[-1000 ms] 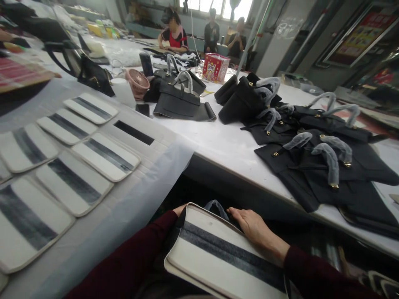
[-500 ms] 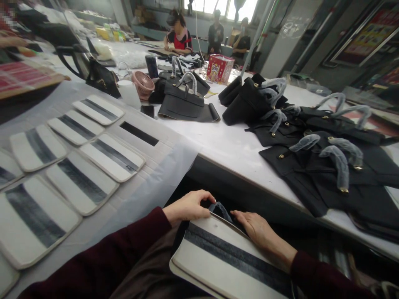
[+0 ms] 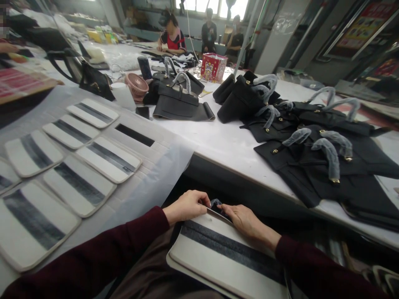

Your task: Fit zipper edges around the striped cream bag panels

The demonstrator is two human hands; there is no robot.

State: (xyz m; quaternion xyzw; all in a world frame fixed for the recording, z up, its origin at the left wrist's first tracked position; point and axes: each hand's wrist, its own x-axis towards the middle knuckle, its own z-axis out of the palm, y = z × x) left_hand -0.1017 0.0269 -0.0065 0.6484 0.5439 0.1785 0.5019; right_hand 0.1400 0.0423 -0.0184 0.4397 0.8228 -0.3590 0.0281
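The person has a white piece with a dark band (image 3: 222,253) tilted across the lap (image 3: 146,265), below the near edge of the bench (image 3: 218,145) and reached by both hands. The left hand (image 3: 188,206) bends its fingertips in at the piece's upper corner; the right hand (image 3: 246,220) lies along the upper edge, its fingertips beside a plastic-wrapped handle (image 3: 215,202). Whether either grip is truly clamped on the edge or only resting against it cannot be told, since the far side of the fingers is hidden.

The likeliest trouble seems to be a slip. The piece slopes and appears to have only the lap under it, so if the fingers eased off together or the knees shifted, it could slide towards the dark gap under the bench. Its upper edge shows more than one layer; pushing unevenly from the two ends might let those layers creep out of line or put a crease in them. The wrapping is another weak point: fingers so near the handle could catch the thin film and tear or bunch it.

To the left, similar white pieces (image 3: 109,159) lie close together, some overlapping, where the left sleeve (image 3: 134,236) might drag one askew if the arm swung out. The black bags (image 3: 311,166) heaped on the right could be knocked by a careless lift.
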